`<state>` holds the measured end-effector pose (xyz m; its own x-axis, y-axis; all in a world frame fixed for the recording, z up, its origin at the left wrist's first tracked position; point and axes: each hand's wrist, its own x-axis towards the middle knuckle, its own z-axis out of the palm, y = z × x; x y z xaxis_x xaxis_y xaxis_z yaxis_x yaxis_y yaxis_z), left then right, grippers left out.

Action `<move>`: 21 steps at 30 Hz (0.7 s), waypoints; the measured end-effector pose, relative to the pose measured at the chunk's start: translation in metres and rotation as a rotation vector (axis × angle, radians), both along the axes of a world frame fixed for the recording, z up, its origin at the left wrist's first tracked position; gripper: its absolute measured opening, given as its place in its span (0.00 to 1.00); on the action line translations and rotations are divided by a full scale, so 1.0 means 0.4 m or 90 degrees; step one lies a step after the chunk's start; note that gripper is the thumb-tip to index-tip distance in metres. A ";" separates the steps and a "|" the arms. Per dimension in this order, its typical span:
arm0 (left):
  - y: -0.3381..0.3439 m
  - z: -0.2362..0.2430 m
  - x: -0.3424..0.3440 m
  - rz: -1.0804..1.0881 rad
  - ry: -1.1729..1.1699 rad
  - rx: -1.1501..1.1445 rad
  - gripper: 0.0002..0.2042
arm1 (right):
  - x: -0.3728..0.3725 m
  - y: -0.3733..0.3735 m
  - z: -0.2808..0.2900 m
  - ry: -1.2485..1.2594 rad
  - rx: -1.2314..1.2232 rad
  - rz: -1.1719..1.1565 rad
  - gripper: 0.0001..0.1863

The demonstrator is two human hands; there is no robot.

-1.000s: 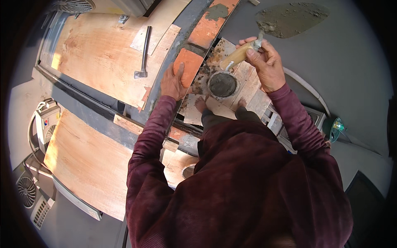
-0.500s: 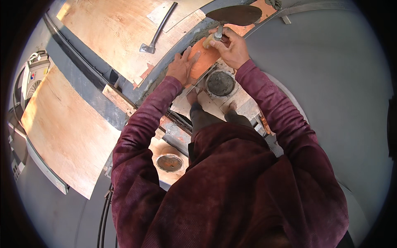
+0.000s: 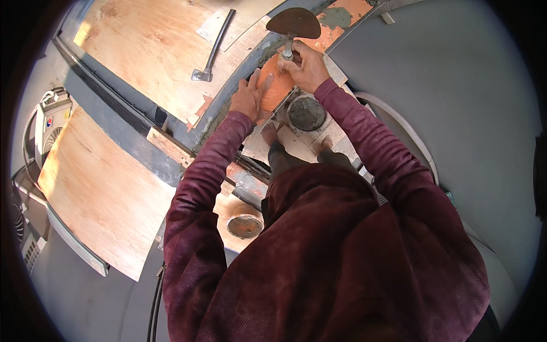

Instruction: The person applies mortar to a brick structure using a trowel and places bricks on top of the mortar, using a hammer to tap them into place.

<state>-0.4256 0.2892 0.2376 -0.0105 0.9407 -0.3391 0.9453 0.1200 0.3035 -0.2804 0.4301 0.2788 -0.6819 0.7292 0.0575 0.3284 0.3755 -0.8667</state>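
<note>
My right hand (image 3: 309,68) is wrapped round the handle of a trowel (image 3: 292,24), whose rounded blade points up and away from me. The handle end is down close to an orange clay tile (image 3: 277,85); whether it touches the tile I cannot tell. Spread fingers of my left hand (image 3: 247,101) lie flat on the tile's left part. Grey mortar (image 3: 263,57) runs along the tile's far edge. Beyond the trowel, another orange piece bears a patch of wet mortar (image 3: 335,18).
A bucket of mortar (image 3: 306,113) stands on boards by my feet, and a second round container (image 3: 245,227) sits lower left. On the plywood sheet (image 3: 142,51) lies a hammer-like tool (image 3: 214,48) with a dark handle. An outdoor fan unit (image 3: 54,122) stands far left.
My right hand and the trowel have shifted left and slightly away, and the blade has turned, uncovering the mortar patch behind it. My left hand stays on the tile.
</note>
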 end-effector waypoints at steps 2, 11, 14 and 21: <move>-0.008 0.018 0.012 0.006 -0.025 -0.018 0.56 | 0.003 -0.012 0.004 0.001 -0.015 -0.001 0.15; -0.061 -0.075 -0.085 0.178 -0.257 0.122 0.43 | -0.016 0.018 0.119 0.063 0.028 0.028 0.15; -0.071 -0.125 -0.101 0.237 -0.441 0.057 0.37 | -0.025 -0.022 0.145 0.108 0.006 0.034 0.15; -0.060 -0.086 -0.076 0.247 -0.349 0.009 0.34 | 0.016 -0.061 0.021 -0.021 0.031 0.015 0.15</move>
